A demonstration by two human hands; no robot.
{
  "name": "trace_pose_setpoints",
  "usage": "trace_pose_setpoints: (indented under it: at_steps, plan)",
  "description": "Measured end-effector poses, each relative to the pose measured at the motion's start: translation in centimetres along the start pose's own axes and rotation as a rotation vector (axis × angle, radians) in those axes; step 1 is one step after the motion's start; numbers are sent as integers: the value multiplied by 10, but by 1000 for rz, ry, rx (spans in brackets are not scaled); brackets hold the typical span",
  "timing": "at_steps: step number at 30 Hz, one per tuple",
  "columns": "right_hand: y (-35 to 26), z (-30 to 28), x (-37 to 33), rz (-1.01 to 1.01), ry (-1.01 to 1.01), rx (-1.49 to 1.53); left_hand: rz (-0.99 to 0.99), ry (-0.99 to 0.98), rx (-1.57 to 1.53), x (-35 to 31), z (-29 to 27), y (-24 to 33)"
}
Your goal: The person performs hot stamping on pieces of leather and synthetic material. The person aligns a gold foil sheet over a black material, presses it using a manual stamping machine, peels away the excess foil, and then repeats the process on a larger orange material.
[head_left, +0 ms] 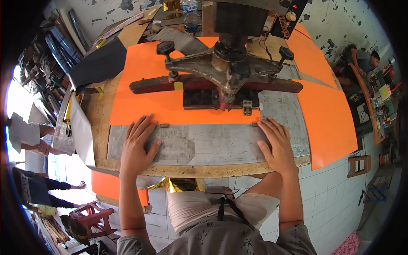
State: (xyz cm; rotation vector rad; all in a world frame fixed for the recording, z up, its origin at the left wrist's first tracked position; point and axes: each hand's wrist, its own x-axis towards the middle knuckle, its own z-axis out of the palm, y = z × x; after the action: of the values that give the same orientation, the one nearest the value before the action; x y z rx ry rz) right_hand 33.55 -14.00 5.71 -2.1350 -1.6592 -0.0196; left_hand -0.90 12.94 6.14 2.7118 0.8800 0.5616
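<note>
Beneath the head of a press (pixel 212 61) lies a large bright orange sheet (pixel 144 102) on a grey metal plate (pixel 221 146). My left hand (pixel 138 144) rests flat with fingers spread, its fingertips on the sheet's near left edge. On the other side, my right hand (pixel 277 144) also lies flat and open, fingertips by the sheet's near right corner. Two small stops (pixel 164 125) sit along that near edge. A dark red crossbar (pixel 144 86) and a dark rectangular block sit low over the sheet between my hands; whether the block touches it I cannot tell.
More orange sheets (pixel 327 123) lie to the right. A dark sheet (pixel 100 63) and a roll of yellow tape (pixel 100 42) are at the left. Behind the press stands a water bottle (pixel 190 17). A red stool (pixel 93 219) is at lower left. Other people are at both sides.
</note>
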Motion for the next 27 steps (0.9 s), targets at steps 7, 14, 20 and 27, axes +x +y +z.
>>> trace_pose_setpoints:
  at_steps: [7, 14, 20, 27]
  plan:
    - [-57, 26, -47, -144, 254, 293, 20, 529, -124, -58, 11, -22]
    - [-156, 194, -71, -432, -389, 508, -663, 909, -48, -221, 98, -44]
    - [-179, 312, -34, -122, -384, 479, -1205, 758, -154, -275, 199, -114]
    - [-155, 239, -60, -288, -372, 693, -1172, 573, -747, -311, 141, -148]
